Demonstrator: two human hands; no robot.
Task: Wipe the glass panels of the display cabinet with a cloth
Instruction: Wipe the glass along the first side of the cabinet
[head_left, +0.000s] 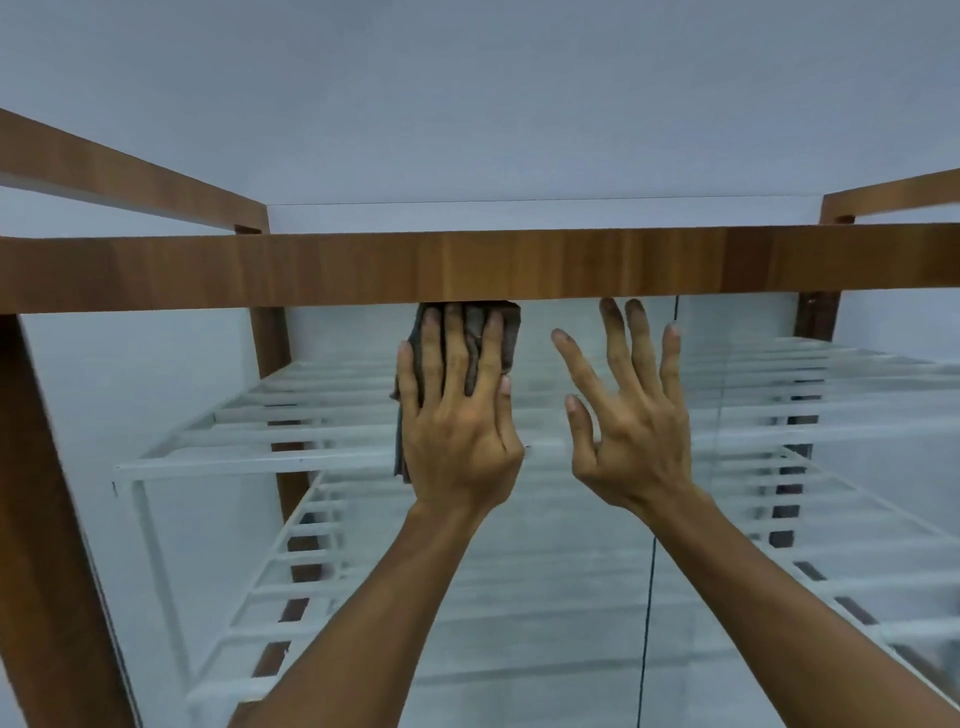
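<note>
Left hand (460, 436) flat on cloth (506, 332) at wooden rail's (675, 270) lower edge

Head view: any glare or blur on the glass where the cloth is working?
Head view: no hard glare, light is flat; the glass panel looks hazy, softening the white shelves behind; the cloth and left hand are fairly sharp; wide-angle lens skews the wooden frame at the edges.

Plain pale grey-blue wall (467, 104)
</note>
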